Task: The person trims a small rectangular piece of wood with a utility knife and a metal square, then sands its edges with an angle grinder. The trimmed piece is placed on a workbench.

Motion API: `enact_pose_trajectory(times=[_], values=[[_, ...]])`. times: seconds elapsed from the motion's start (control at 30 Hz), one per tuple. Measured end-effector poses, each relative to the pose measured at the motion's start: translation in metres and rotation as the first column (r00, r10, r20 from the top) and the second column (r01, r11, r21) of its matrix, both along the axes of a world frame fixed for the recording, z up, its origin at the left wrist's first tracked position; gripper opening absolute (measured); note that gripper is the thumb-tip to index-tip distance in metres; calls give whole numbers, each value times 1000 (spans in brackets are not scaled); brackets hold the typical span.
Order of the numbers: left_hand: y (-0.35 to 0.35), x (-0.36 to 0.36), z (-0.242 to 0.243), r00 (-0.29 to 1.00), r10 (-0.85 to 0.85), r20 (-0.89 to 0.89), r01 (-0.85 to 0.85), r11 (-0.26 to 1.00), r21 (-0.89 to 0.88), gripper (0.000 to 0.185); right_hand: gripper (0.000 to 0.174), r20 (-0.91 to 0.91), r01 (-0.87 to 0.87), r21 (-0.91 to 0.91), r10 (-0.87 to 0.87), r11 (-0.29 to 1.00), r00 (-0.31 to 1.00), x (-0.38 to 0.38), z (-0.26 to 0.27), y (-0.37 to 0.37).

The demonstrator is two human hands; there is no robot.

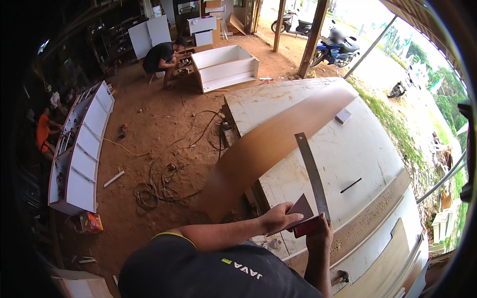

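Note:
My left hand (277,219) grips a small, thin, dark rectangular sheet (300,209), its thumb on top. Close beside it, my right hand (321,231) is closed around the red handle (306,228) of a try square, whose steel blade (311,167) points away over the worktable. The sheet meets or overlaps the handle. Beyond both hands, a long wood-grain strip (272,141) lies across the white worktable (357,149) and sticks out past its left edge. A small block (343,116) rests beside the strip, and a thin black stick or pencil (351,185) lies on the right part of the tabletop.
A hammer (341,277) and board offcuts (380,260) lie near my right arm. Cables (147,195) and a cordless drill (122,131) are on the dirt floor. Two people (162,57) (44,130) work by white cabinets (225,69) (84,152). A wooden post (313,37) stands beyond the table.

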State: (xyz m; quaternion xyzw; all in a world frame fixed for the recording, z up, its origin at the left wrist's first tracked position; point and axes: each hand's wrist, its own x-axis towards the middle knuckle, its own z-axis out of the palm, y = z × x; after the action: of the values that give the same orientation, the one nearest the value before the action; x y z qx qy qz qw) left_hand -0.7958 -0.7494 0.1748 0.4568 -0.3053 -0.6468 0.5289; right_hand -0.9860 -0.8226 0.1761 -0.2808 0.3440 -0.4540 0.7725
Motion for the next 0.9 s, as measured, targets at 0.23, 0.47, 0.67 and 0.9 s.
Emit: enact_pose_trajectory(times=[0.23, 0.47, 0.67, 0.9], values=[[23, -39, 31, 981, 45, 186, -23, 993, -118, 38, 28, 29, -174, -11, 175, 985, 984, 2, 19, 13], [47, -14, 73, 943, 232, 239, -201, 968, -148, 27, 29, 229, -120, -136, 149, 983, 962, 39, 44, 20], [51, -7, 92, 933, 274, 232, -221, 947, -231, 26, 22, 300, -145, -197, 200, 970, 933, 51, 82, 28], [42, 7, 119, 942, 241, 233, -182, 951, -249, 33, 20, 117, -31, -195, 54, 980, 992, 64, 114, 31]])
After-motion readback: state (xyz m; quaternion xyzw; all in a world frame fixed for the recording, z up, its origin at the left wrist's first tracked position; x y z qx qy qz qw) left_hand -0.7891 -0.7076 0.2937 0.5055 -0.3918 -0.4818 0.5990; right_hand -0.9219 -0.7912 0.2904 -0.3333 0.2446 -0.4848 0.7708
